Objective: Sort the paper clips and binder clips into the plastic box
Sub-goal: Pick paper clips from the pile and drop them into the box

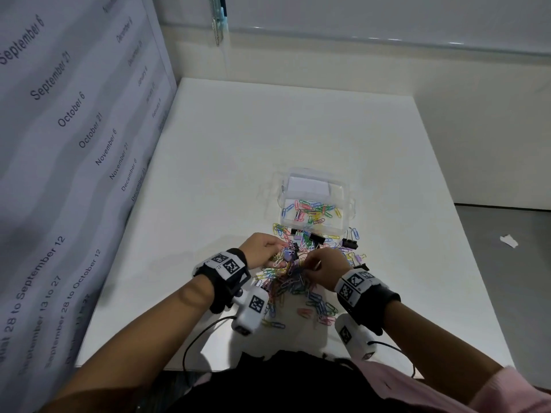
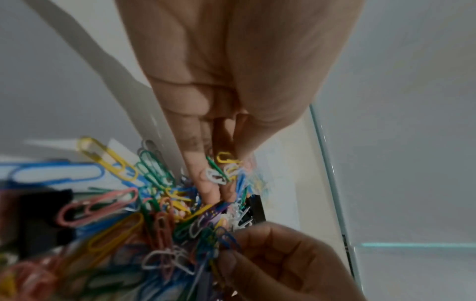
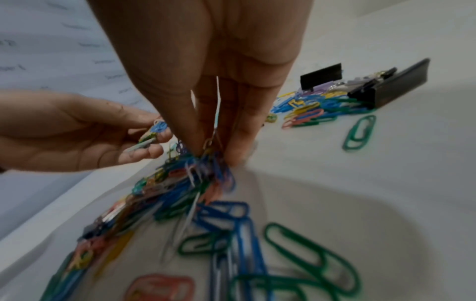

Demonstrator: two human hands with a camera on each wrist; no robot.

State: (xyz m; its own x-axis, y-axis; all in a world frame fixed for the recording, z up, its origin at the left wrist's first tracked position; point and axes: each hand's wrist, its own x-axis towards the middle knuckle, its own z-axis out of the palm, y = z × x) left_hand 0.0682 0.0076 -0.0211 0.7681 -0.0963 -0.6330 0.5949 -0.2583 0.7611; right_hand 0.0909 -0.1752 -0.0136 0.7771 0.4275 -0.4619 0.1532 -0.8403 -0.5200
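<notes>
This looks like an office or meeting room. A plain white table (image 1: 298,138) stands in a corner, against a wall hung with a large printed schedule sheet (image 1: 68,120) that lists date ranges from September to February. A glass-fronted whiteboard (image 1: 387,19) runs along the far wall, and stationery covers the table: coloured paper clips (image 1: 298,281) and black binder clips (image 1: 350,242).

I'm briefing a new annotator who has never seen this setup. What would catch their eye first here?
First, the bright heap of coloured paper clips spread on the white table, with the left hand and right hand both picking in it. Just beyond stands the clear plastic box, some clips already inside, and black binder clips lie at its near edge.
</notes>
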